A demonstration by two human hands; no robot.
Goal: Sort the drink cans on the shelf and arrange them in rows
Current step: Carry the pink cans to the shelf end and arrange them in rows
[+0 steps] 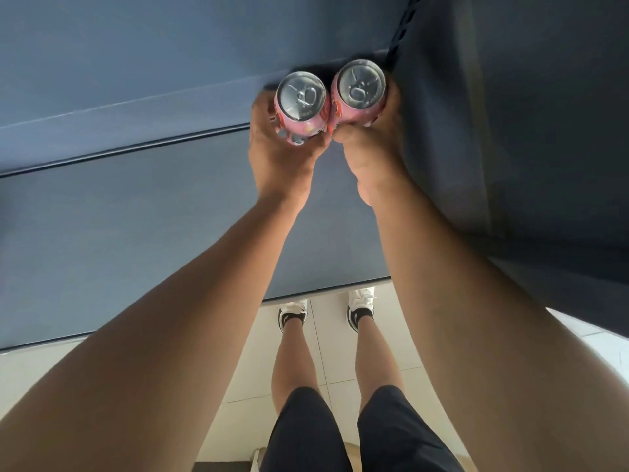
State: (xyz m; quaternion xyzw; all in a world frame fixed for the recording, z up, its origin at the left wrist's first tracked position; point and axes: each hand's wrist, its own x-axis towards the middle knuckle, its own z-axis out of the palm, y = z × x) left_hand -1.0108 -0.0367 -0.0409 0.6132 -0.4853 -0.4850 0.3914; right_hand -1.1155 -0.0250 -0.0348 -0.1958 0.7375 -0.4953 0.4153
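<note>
While I stand close against the blue shelf (136, 216), its tiers fill most of what I see, and the tiled floor (337, 352) shows only below, between my legs. Both my arms reach forward over the front ledge toward the back right corner, by the slotted upright (398, 39). My left hand (279, 148) wraps the left pink can (301, 97) and my right hand (371, 144) wraps the right pink can (361, 84). I take one in each, I judge, so a matching pair goes down together. The cans stand upright side by side with their walls touching, which keeps them square as the start of a row. My fingers are curled round each can and my thumbs (315, 149) nearly meet at the front; the fingertips behind are hidden. I cannot tell whether the bases rest on the shelf or hang just above it. The silver lids face me, pull tabs (304, 96) flat and unopened.
</note>
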